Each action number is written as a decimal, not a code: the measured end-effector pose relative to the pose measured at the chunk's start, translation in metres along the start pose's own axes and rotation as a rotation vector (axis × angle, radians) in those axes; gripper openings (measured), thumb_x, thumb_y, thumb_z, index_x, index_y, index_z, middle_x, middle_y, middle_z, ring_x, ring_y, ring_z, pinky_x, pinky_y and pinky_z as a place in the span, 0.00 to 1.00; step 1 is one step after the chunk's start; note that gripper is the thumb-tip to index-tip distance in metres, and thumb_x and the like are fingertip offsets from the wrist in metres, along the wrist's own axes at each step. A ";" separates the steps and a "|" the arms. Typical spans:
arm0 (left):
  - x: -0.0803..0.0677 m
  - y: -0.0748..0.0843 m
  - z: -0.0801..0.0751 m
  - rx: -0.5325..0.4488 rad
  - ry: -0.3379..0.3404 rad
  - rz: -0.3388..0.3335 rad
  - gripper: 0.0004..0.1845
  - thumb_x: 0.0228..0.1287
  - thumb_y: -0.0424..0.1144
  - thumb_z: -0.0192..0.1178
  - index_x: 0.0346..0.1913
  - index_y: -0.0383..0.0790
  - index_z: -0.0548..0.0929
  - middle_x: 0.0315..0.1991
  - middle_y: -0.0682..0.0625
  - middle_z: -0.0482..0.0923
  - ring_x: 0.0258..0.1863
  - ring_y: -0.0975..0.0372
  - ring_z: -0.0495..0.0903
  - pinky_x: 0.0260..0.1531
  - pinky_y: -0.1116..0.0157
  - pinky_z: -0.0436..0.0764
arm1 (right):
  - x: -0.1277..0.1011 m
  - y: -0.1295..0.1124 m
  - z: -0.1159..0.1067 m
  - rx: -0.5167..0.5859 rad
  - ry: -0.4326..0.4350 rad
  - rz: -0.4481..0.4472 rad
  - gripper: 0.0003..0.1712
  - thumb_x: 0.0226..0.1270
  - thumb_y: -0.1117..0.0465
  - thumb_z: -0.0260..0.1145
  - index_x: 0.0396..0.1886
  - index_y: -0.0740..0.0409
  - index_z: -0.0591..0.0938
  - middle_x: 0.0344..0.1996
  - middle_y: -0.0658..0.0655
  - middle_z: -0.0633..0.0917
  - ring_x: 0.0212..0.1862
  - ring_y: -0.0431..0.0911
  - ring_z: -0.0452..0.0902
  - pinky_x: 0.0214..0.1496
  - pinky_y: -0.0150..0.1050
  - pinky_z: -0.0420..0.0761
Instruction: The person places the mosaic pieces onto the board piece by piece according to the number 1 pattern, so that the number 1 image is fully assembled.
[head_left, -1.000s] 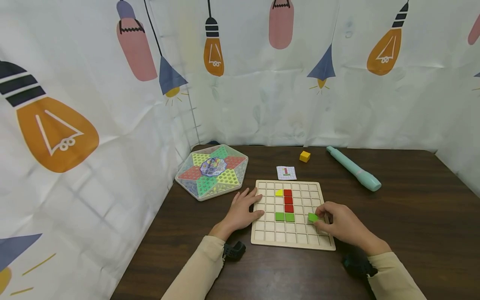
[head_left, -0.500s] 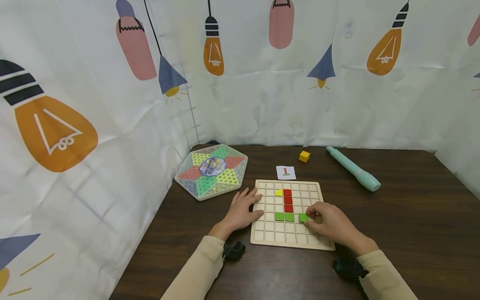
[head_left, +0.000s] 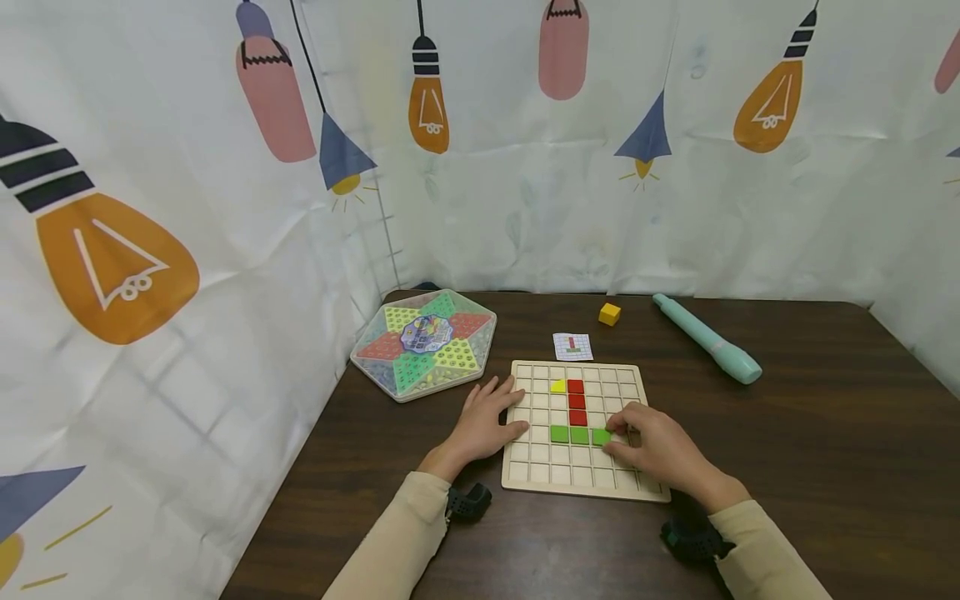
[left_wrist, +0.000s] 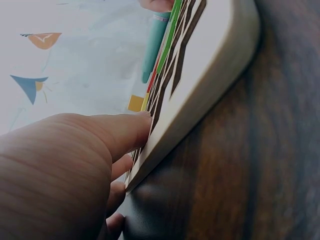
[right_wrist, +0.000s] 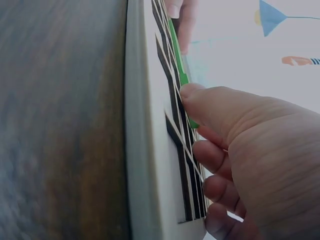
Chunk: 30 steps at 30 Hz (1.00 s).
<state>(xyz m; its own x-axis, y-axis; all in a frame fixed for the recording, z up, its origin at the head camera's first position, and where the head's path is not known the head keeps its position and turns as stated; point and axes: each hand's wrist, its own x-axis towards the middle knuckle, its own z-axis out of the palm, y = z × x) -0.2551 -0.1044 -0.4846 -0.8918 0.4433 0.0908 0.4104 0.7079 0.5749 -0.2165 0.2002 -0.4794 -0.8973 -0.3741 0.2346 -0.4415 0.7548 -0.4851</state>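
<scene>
Dark wood-grain table [head_left: 825, 433]. Directly on it: wooden grid board [head_left: 525, 479] near front centre, hexagonal Chinese checkers set [head_left: 423, 342] back left, small pattern card [head_left: 572, 345] just behind the board, yellow cube [head_left: 610, 313] and teal recorder [head_left: 707, 337] at the back.

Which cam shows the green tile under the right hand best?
Head view. It shows the green tile from above, in its row on the wooden grid board, at the right hand fingertips. Right wrist view gives only an edge-on green sliver; left wrist view shows a thin green streak.
</scene>
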 end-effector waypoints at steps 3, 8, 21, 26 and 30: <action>0.000 -0.001 0.001 0.004 0.017 0.019 0.30 0.68 0.47 0.60 0.70 0.39 0.71 0.75 0.41 0.55 0.76 0.45 0.47 0.73 0.44 0.40 | 0.000 0.000 0.001 0.002 0.000 0.001 0.11 0.58 0.51 0.75 0.37 0.45 0.84 0.32 0.39 0.77 0.34 0.36 0.71 0.37 0.36 0.77; 0.001 0.000 0.001 0.016 0.015 0.015 0.30 0.68 0.48 0.60 0.70 0.41 0.71 0.75 0.43 0.55 0.76 0.46 0.47 0.73 0.44 0.40 | 0.000 0.001 0.001 0.000 0.002 0.006 0.11 0.57 0.51 0.75 0.38 0.44 0.83 0.31 0.39 0.76 0.34 0.36 0.70 0.37 0.36 0.76; -0.001 0.004 -0.002 0.007 -0.003 -0.004 0.30 0.69 0.47 0.60 0.70 0.41 0.71 0.76 0.43 0.54 0.76 0.46 0.47 0.73 0.44 0.40 | 0.000 0.000 0.004 0.033 -0.002 0.017 0.12 0.57 0.51 0.75 0.40 0.44 0.84 0.32 0.41 0.77 0.34 0.38 0.69 0.36 0.35 0.74; -0.001 0.003 -0.001 0.015 -0.004 -0.002 0.30 0.69 0.47 0.60 0.70 0.42 0.71 0.76 0.43 0.54 0.76 0.46 0.47 0.73 0.44 0.40 | -0.001 0.001 0.003 0.130 0.020 0.038 0.14 0.59 0.52 0.74 0.44 0.48 0.85 0.33 0.42 0.79 0.34 0.38 0.71 0.35 0.34 0.75; -0.001 0.002 -0.001 0.023 -0.006 -0.007 0.30 0.68 0.48 0.60 0.71 0.43 0.70 0.76 0.44 0.54 0.76 0.46 0.47 0.73 0.44 0.39 | -0.003 0.004 0.003 0.200 0.054 0.053 0.15 0.60 0.54 0.73 0.46 0.51 0.85 0.34 0.42 0.81 0.34 0.38 0.74 0.36 0.34 0.78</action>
<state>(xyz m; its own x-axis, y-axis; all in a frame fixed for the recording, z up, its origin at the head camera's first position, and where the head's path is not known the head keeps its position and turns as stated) -0.2533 -0.1036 -0.4827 -0.8934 0.4416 0.0822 0.4088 0.7235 0.5562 -0.2159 0.2025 -0.4849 -0.9207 -0.3028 0.2463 -0.3884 0.6485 -0.6546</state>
